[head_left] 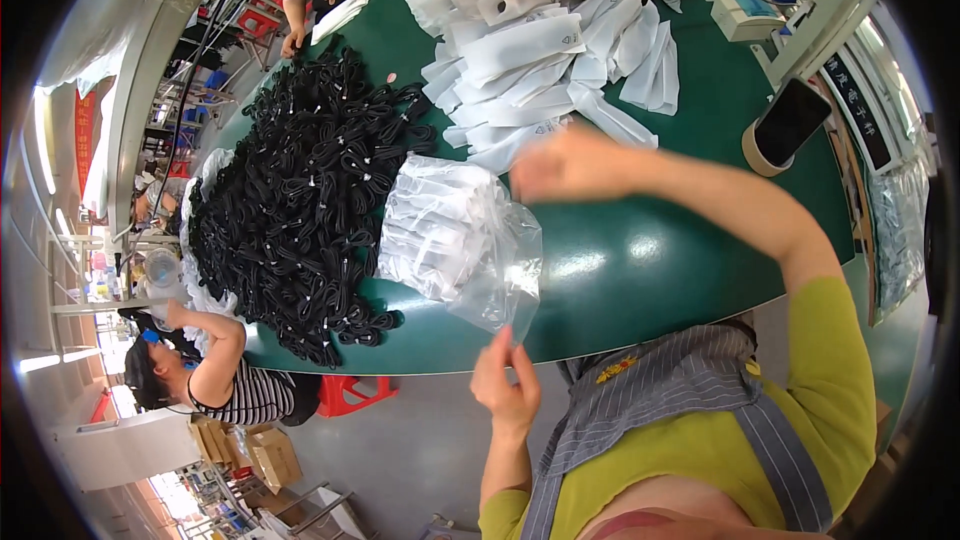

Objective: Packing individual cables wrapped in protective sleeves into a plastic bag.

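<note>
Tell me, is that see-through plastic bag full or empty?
Full. The clear bag bulges with white packets on the green table; only its loose end, pinched by the left hand, looks empty.

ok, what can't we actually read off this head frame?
- Right hand: motion-blurred over the white pouches; whether its fingers hold one cannot be told.
- Left hand: pinches the clear plastic bag at its corner; the white contents blur through the film, count unclear.
- Black cable bundles: too small and tangled to count.
- Seated person at the table's edge: their hands are partly hidden behind the cable pile.
</note>
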Demonstrator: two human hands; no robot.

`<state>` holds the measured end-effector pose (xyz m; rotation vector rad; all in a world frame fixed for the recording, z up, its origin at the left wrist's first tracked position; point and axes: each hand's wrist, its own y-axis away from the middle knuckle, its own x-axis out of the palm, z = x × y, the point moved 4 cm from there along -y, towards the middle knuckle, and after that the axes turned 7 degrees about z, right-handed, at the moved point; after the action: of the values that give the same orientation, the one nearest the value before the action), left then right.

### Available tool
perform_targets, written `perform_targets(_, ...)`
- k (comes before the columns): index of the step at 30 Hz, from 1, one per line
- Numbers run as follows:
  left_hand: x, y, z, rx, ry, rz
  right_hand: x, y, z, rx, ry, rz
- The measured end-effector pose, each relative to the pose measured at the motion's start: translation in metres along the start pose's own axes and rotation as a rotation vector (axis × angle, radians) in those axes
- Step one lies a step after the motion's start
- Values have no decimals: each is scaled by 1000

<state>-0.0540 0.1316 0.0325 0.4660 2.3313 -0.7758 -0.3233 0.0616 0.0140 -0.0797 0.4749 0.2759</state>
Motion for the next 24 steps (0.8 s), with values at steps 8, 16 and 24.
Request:
perform_targets(8,80,2,-44,207,463,376,-121,-102,-51,130,1034,-589)
perform_targets(16,91,23,-22,-125,434,480,-105,-115,-61,198,1054,-697)
perform_targets(24,109,-30,-6,158,-167,158,-145,-66,-77,-68,816,-962)
